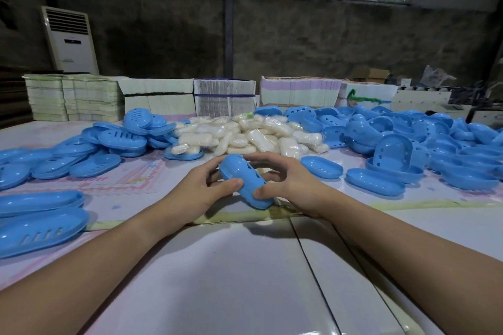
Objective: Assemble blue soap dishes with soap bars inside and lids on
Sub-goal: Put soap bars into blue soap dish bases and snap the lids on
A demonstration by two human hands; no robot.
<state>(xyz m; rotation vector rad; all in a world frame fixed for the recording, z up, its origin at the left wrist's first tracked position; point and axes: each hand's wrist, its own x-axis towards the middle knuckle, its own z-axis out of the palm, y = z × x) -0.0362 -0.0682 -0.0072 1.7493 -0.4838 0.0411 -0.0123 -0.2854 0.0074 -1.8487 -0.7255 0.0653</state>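
Observation:
Both hands hold one blue soap dish [245,179] just above the table's middle, its lid side with small holes turned up. My left hand [201,187] grips its left side, thumb on top. My right hand [285,182] grips its right side, thumb pressed on the near end. What is inside the dish is hidden. Behind it lies a heap of wrapped white soap bars [250,136]. Slotted blue trays [119,139] pile up at the left, and blue lids with holes [392,155] crowd the right.
Two large blue trays [40,228] lie at the near left edge. Single blue dish halves [321,167] sit right of my hands. Stacks of flat cartons [223,100] line the table's far edge. A white standing air conditioner [70,41] is at the back left.

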